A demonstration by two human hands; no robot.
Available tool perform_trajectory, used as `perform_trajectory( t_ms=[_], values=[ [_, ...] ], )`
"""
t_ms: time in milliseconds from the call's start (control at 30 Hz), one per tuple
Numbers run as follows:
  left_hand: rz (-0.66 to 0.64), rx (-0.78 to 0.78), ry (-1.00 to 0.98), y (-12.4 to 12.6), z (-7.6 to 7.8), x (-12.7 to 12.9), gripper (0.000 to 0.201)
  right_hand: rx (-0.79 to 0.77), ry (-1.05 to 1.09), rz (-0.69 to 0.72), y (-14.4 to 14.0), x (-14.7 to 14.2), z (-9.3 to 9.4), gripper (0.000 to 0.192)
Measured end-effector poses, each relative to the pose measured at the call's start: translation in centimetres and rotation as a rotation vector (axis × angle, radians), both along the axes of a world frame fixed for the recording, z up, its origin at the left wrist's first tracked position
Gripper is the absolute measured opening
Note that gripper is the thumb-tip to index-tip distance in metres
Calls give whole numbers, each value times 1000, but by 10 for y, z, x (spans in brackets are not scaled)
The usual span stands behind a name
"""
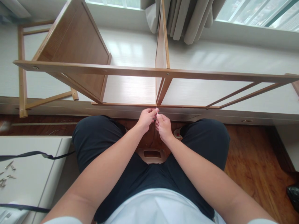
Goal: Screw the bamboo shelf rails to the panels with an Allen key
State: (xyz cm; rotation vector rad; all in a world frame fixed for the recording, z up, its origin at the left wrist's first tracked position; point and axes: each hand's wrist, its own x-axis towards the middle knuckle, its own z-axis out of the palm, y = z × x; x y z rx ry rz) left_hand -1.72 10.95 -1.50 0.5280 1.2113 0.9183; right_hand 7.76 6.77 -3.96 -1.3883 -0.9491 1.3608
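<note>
My left hand is closed in a pinch just in front of the lower rail of a wooden shelf frame. Beside it, fingertips almost meeting, my right hand pinches too. A thin, pale sliver shows between the fingertips, too small to name. Both hands are below the joint where a middle crosspiece meets that rail. The frame's upper rail runs across above them, with a screw head in it near the middle. A wide wooden panel and a narrower-looking middle board stand on the frame.
The frame rests on a white window ledge. A separate wooden piece lies at the left. Several screws and dark straps lie on a white surface at lower left. Grey curtains hang behind. A black bag sits at right.
</note>
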Motion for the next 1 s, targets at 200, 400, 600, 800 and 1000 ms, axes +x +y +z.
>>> perform_trajectory(
  t_ms=[200,400,600,800,1000],
  values=[
    [5,-31,-46,-1,1,0,28,144,-474,50,4,9,10,36],
    [8,-57,-91,-2,3,0,31,172,-827,118,9,16,21,30],
    [16,-56,-97,-2,3,-1,30,171,-871,147,8,15,23,33],
    [19,-51,-90,-1,4,-1,27,154,-638,126,7,16,24,39],
    [11,-38,-81,-1,7,-1,26,24,-121,122,1,5,15,47]
  ],
)
